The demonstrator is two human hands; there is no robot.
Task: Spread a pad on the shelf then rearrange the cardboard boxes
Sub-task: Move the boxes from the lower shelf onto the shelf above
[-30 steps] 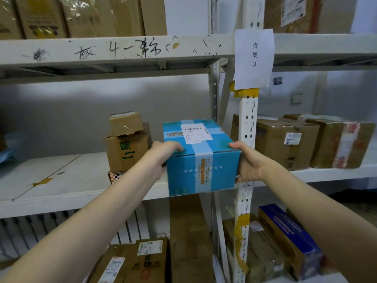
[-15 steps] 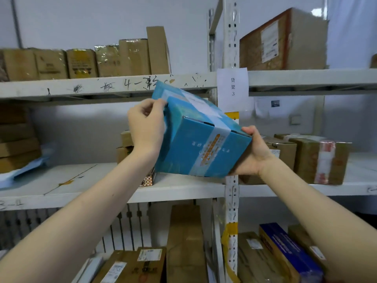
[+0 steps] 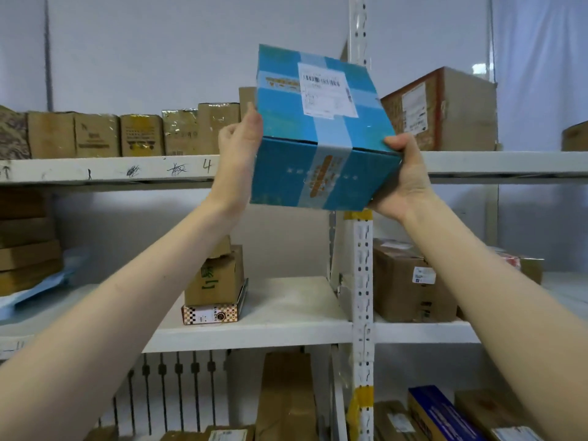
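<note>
White shelves with brown boxes on them

The top shelf (image 3: 95, 173) has a row of brown boxes (image 3: 140, 135) side by side on its left part, and one big brown box (image 3: 458, 113) to the right of the white post (image 3: 362, 281). The middle shelf (image 3: 286, 307) has a small stack near its front edge: a flat checkered box (image 3: 210, 315) at the bottom and a brown box with green writing (image 3: 213, 278) on top of it. At its left end lie flat brown boxes (image 3: 25, 249), with something pale blue (image 3: 41, 291) just beside them. To the right of the post sits a brown box with a white label (image 3: 410, 281).
</note>
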